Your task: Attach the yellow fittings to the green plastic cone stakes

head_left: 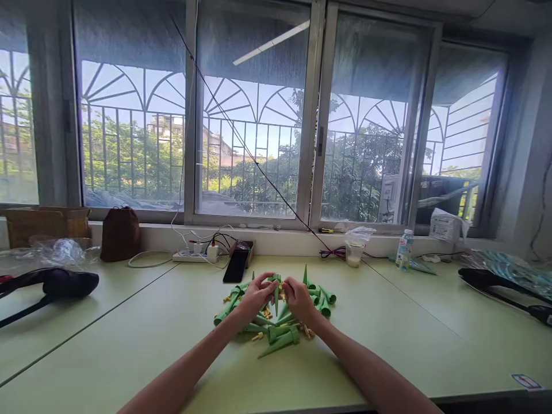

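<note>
My left hand (257, 296) is closed around a green plastic cone (276, 300) whose tip points down. My right hand (299, 300) is pinched right beside it, with a small yellow piece (282, 292) at its fingertips, partly hidden by the fingers. Both hands meet above a loose pile on the table. In the pile lie several more green cones (280, 340) with wide collars, pointing various ways. Small yellow peg-like pieces (257, 336) are scattered among them, some half covered by the cones and my hands.
A black phone (236, 265) lies behind the pile, near a power strip (195, 257) with cables. Farther right stand a plastic cup (354, 254) and a bottle (404, 250). Black strapped objects (69, 283) lie at left and right. A brown pouch (120, 234) sits by the window.
</note>
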Tool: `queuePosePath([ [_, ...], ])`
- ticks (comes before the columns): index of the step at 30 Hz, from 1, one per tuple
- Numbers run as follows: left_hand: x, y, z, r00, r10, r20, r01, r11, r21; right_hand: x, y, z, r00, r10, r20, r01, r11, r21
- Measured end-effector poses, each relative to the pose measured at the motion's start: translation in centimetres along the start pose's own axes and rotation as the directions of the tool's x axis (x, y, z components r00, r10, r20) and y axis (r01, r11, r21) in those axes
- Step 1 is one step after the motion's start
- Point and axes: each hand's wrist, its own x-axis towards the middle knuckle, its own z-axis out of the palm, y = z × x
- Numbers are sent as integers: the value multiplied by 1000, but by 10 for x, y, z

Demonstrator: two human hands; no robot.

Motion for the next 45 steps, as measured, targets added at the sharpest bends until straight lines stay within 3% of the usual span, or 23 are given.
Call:
queuePosePath([
  [8, 2, -1, 0, 987, 163, 14, -162, 968, 193, 2, 5, 5, 992, 119, 32, -121, 987, 102],
  [18, 1, 0, 1, 999, 31, 19, -31, 999, 25, 2, -5, -2, 999, 46, 8, -47, 998, 37],
  [26, -2, 5, 3, 992, 124, 18, -125, 979, 159, 3, -3, 1, 992, 119, 30, -121, 990, 79],
  [35, -1, 5, 4, 999, 32, 20, -32, 999, 8, 3, -8, -4, 999, 43, -1, -43, 999, 30],
  [41, -3, 7, 4, 992, 125, 25, -127, 982, 140, 3, -8, -3, 995, 96, 17, -97, 995, 35],
  [45, -5, 11, 7, 996, 94, 4, -94, 985, 148, 3, -9, -2, 994, 103, 24, -104, 992, 68],
])
